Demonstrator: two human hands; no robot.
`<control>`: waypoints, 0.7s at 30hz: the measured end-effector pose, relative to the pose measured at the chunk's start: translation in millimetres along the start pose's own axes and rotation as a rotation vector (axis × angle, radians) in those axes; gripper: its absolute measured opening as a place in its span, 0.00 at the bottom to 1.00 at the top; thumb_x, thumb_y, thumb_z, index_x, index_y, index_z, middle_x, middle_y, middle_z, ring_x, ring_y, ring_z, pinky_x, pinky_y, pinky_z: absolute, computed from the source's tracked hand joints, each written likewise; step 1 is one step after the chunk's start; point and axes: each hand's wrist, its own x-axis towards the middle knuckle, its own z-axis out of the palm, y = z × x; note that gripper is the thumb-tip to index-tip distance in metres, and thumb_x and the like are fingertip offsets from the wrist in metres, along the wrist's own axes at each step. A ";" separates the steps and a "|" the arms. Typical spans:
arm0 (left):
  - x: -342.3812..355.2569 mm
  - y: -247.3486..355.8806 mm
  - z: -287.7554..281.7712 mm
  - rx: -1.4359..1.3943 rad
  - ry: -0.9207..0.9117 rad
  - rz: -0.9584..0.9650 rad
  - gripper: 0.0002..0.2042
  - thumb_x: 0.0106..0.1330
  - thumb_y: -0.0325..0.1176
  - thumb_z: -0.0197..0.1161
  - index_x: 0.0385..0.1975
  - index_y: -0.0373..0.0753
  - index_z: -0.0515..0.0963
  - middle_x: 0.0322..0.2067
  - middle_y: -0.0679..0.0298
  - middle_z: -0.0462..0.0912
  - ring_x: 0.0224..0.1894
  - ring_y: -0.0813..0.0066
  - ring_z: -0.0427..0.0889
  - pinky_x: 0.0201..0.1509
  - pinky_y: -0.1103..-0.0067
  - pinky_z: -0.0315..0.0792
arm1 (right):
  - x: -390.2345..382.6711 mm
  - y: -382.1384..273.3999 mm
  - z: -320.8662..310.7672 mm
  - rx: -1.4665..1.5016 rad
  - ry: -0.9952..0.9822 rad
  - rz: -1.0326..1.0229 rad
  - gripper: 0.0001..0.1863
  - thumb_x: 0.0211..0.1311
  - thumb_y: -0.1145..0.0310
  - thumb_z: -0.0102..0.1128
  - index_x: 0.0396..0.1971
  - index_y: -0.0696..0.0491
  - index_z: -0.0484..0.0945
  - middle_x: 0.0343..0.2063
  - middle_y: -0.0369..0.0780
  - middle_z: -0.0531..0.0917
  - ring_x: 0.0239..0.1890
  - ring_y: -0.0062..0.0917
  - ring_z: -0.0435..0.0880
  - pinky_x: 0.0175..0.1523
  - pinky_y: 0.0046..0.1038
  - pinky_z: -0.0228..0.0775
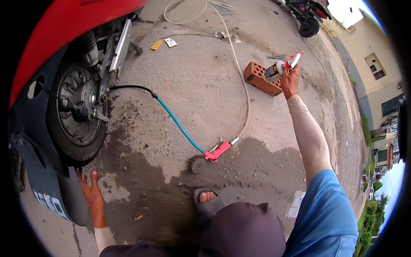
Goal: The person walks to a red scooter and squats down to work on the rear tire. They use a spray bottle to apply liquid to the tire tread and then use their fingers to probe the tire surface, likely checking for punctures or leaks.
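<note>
Out to the right, my right hand [290, 81] is closed around the neck of a spray bottle [272, 72] with a white and red trigger head and a dark label. The bottle is tilted against or just above a red brick with holes [262, 81]; whether it rests there I cannot tell. At the lower left, my left hand [92, 192] has its fingers apart beside the black mudguard [72, 197] and just below the rear tyre [77, 157] of a red motorbike [77, 17]. The mudguard partly hides its fingers, so touch with the tyre is unclear.
A red air gun [218, 152] lies on the ground by a round ribbed piece [198, 164], joined to a teal hose [177, 122] and a clear hose [242, 85]. A yellow blister strip [156, 44] lies farther off. Another motorbike [308, 19] stands far right.
</note>
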 end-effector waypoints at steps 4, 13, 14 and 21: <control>-1.0 55.1 16.2 0.053 -0.044 0.034 0.50 0.73 0.45 0.72 0.82 0.33 0.42 0.80 0.44 0.53 0.81 0.51 0.57 0.84 0.61 0.52 | 66.0 96.5 12.1 -0.062 0.009 -0.056 0.25 0.74 0.56 0.62 0.61 0.58 0.73 0.52 0.53 0.86 0.57 0.50 0.84 0.60 0.44 0.74; 29.4 57.2 -13.7 0.048 0.065 0.068 0.48 0.74 0.43 0.71 0.82 0.35 0.43 0.79 0.50 0.55 0.79 0.57 0.59 0.84 0.63 0.51 | 73.8 135.1 34.7 -0.184 0.014 -0.017 0.59 0.59 0.29 0.69 0.72 0.66 0.66 0.68 0.60 0.74 0.70 0.53 0.74 0.74 0.45 0.65; 30.3 52.3 -3.8 0.044 0.064 0.129 0.47 0.73 0.43 0.72 0.81 0.35 0.45 0.79 0.50 0.57 0.78 0.58 0.59 0.84 0.63 0.51 | 52.9 135.1 24.0 -0.143 0.071 0.003 0.62 0.57 0.27 0.70 0.74 0.67 0.64 0.71 0.59 0.71 0.72 0.52 0.72 0.75 0.45 0.64; 52.2 49.2 15.0 0.119 0.283 0.312 0.44 0.65 0.42 0.80 0.71 0.25 0.61 0.70 0.48 0.70 0.70 0.58 0.71 0.78 0.67 0.59 | -198.8 -28.9 -11.8 0.296 -0.588 -0.084 0.35 0.73 0.49 0.67 0.72 0.50 0.71 0.65 0.43 0.81 0.69 0.36 0.78 0.74 0.43 0.67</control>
